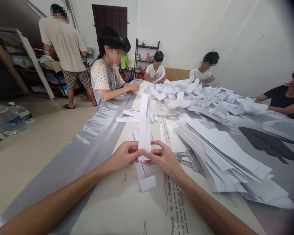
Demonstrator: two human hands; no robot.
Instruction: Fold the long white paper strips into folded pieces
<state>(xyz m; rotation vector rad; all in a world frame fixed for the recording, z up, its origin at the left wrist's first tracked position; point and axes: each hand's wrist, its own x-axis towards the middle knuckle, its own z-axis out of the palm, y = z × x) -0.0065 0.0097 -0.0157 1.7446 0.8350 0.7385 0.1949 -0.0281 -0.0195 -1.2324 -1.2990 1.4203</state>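
A long folded strip of white paper (144, 124) stands nearly upright above the table, gripped near its lower end by both hands. My left hand (126, 155) pinches its left edge, thumb in front. On the right edge, my right hand (163, 156) closes with thumb and fingers. Below them another folded paper strip (147, 183) lies on the printed tablecloth (107, 202), partly hidden behind the held one. Just beyond, several folded strips (127, 119) lie crosswise, partly covered by the upright strip.
A stack of white paper sheets (230, 160) lies to my right. Behind it spreads a large heap of folded papers (201, 94). Several people sit around the table, one person (110, 71) at the left edge. Another person (63, 49) stands by shelves. Large plastic bottles (12, 117) stand on the floor.
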